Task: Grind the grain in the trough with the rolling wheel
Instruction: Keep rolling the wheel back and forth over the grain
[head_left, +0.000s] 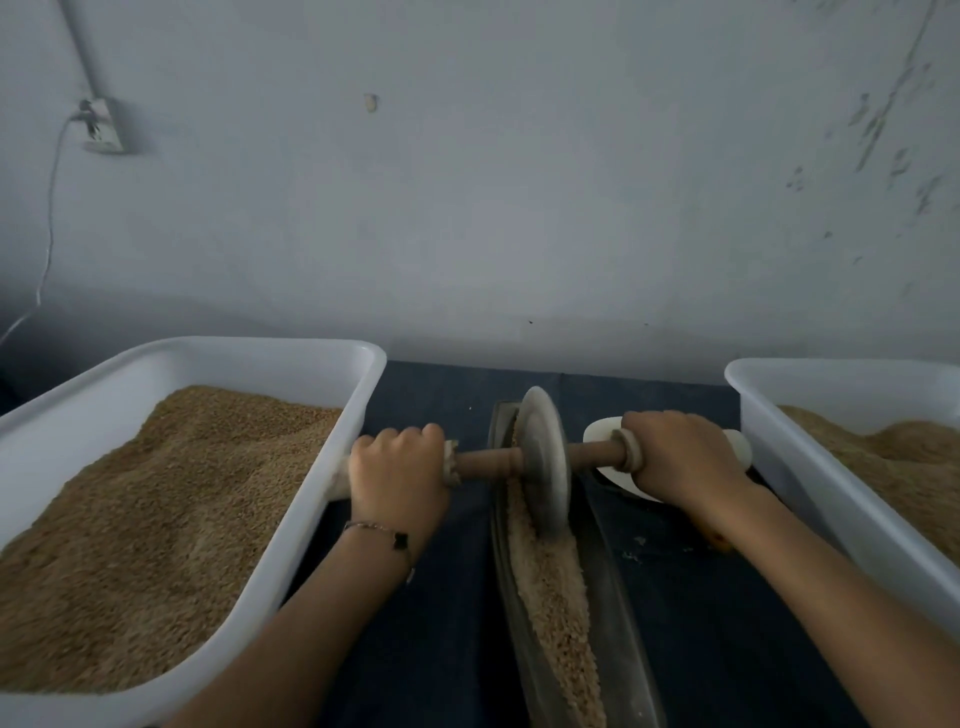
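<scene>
Grinding underway: left hand (397, 462) and right hand (680, 452) each curled round axle handle (488, 460), rolling wheel (545, 462) standing in trough (618, 639) toward 12 o'clock end, on grain (556, 597). Next, likely: roll back toward 6 o'clock, pressure even.

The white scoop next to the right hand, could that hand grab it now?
Probably not yet. The right hand grips the wheel's handle right above the white scoop, so it's close, but it must let go first.
</scene>
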